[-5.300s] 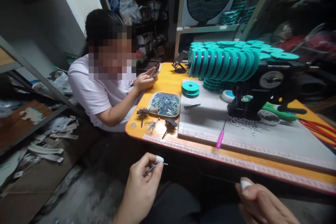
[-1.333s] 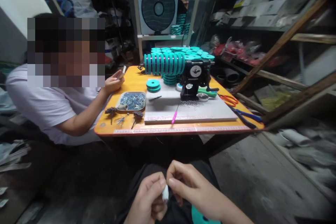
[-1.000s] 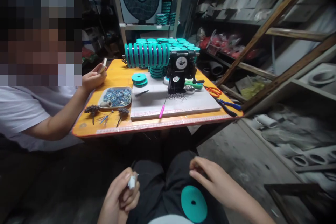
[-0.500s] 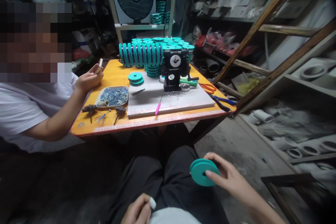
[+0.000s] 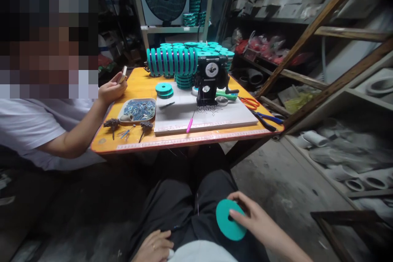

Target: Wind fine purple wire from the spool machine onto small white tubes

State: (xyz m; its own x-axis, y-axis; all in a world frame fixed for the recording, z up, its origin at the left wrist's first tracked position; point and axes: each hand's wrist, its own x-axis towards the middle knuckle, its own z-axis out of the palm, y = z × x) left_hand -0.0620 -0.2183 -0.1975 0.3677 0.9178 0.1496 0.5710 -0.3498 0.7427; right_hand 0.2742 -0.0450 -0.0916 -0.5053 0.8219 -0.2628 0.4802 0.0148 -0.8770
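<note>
A round teal spool (image 5: 225, 225) is gripped in my right hand (image 5: 250, 217), the thumb near its centre hole, above my right thigh. Low in the view, my left hand (image 5: 156, 246) is over my lap with its fingers curled; a small dark thing shows by the fingertips, too small to name. On the yellow table (image 5: 136, 80) stand a black hand-cranked device (image 5: 206, 86), a row of teal spools (image 5: 172, 62) beside it, and a small stack of teal spools (image 5: 163, 89). Small metal pieces (image 5: 210, 109) and a pink-handled tool (image 5: 190, 125) lie on the white board (image 5: 172, 120).
At the left a person's hand (image 5: 113, 89) holds a phone (image 5: 124, 73). A tray of bluish pieces (image 5: 138, 110) is at the table's left. Orange-handled scissors (image 5: 249, 103) and blue-handled pliers (image 5: 270, 118) lie at the right. A wooden ladder (image 5: 307, 35) leans on the right.
My right hand has moved down and slightly left, and the spool's flat face is turned more towards me. My left hand has turned, with its back now showing. The view has shifted slightly.
</note>
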